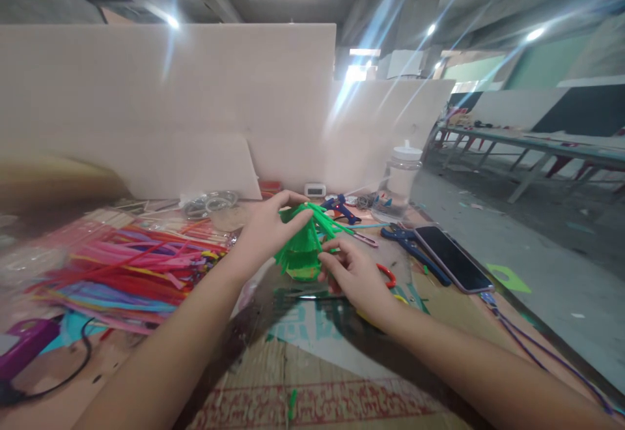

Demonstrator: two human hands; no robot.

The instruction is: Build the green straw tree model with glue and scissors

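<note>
A green cone-shaped craft piece (301, 247), layered from fuzzy pipe-cleaner strands, stands upright over the middle of the table. My left hand (271, 225) is closed around its top, thumb in front and fingers behind. Loose green strands (332, 221) fan out from the tip to the right. My right hand (349, 270) is at the cone's lower right side, thumb and forefinger pinched at the end of a hanging green strand. Its other fingers are curled and partly hidden. Just beyond my right hand lies a red scissor handle (388, 276).
Colourful pipe cleaners (131, 267) are heaped at left, near a purple tool (32, 345) with a cord. To the right lie blue pliers (415, 251) and a phone (454, 257). Behind are a blue glue gun (343, 208), a small white clock (315, 189) and a clear bottle (404, 172).
</note>
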